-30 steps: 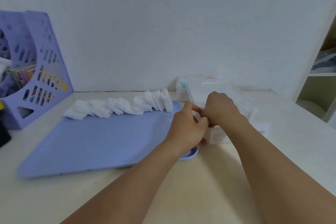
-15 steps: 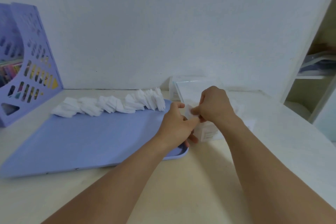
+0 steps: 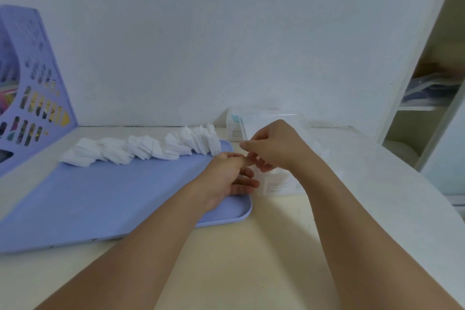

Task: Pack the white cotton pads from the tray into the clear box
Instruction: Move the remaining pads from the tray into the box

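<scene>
Fingers of the right hand (image 3: 274, 146) curl inward above the near end of the clear box (image 3: 278, 181), thumb and forefinger drawn close together; whether a pad sits between them cannot be told, as the white blurs into the box behind. Touching those fingertips from the left, the left hand (image 3: 227, 176) hangs with fingers loosely spread and holding nothing, over the right corner of the lavender tray (image 3: 100, 199). Directly under and behind the right hand, the clear box stands on the cream table (image 3: 251, 259), just beside the tray's right edge, a printed label on its near face. Farther left of the hands, the white cotton pads (image 3: 151, 150) lie in an overlapping row along the tray's far edge. Beyond that row, at the far left, stands a lavender file holder (image 3: 37, 88) against the white wall (image 3: 226, 33). Well to the right of the hands is a shelf unit (image 3: 427, 108).
</scene>
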The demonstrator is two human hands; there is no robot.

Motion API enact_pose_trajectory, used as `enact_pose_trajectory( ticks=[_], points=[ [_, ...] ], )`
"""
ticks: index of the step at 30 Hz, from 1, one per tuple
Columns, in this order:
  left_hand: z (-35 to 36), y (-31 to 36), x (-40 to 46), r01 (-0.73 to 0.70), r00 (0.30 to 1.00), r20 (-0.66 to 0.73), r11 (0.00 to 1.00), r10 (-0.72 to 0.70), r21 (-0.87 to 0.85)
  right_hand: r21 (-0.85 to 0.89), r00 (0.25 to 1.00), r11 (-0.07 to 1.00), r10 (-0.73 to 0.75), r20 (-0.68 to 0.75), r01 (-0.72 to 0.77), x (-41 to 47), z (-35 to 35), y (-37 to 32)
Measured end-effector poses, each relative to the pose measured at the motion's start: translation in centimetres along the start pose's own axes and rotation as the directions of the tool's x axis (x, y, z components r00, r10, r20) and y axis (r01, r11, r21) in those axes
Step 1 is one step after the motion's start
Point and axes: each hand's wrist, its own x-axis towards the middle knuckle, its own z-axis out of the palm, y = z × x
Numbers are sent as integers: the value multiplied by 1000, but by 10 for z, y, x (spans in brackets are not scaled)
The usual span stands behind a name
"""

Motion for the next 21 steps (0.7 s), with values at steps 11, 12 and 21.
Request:
enact_pose_trajectory(
  ticks=[11,12,21],
  points=[
    [-87,30,5,-109,709,-506,785,491,609,-4,920,924,-380,-94,381,-20,58,-18],
    [-96,28,5,-76,711,-524,792,469,606,3,927,928,-373,-41,374,-23,71,-18],
    [-115,15,5,-78,749,-457,749,480,658,-398,975,892,-218,31,212,54,96,-35]
  ],
)
